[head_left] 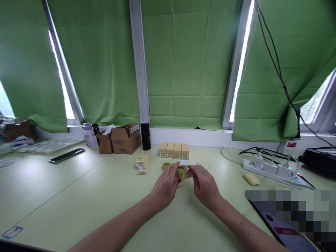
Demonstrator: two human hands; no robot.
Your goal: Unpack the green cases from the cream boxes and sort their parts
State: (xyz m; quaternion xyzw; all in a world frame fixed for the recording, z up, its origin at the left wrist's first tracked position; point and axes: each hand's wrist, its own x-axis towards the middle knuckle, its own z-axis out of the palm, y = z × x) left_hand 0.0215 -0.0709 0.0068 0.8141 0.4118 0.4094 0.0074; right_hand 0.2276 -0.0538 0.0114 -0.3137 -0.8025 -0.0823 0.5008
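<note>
Both my hands meet over a small tan carton [184, 174] on the pale green table [78, 196]. My left hand [166, 186] pinches its left side, my right hand [204, 184] grips its right side. The carton's white flaps stand open at the top, and a green item [181, 171] shows inside it. Just behind lies a green lid-like piece [166, 165]. Further back, several matching tan cartons [174, 150] stand in a row. One more open carton [142, 163] lies on its side to the left.
Two brown cardboard boxes [122, 139], a black cylinder [145, 136] and a pale bottle [89, 134] stand near the window ledge. A phone [66, 155] lies at left. A power strip [273, 168] with cables and a yellow oval object [252, 179] are at right. A tablet [283, 229] is bottom right.
</note>
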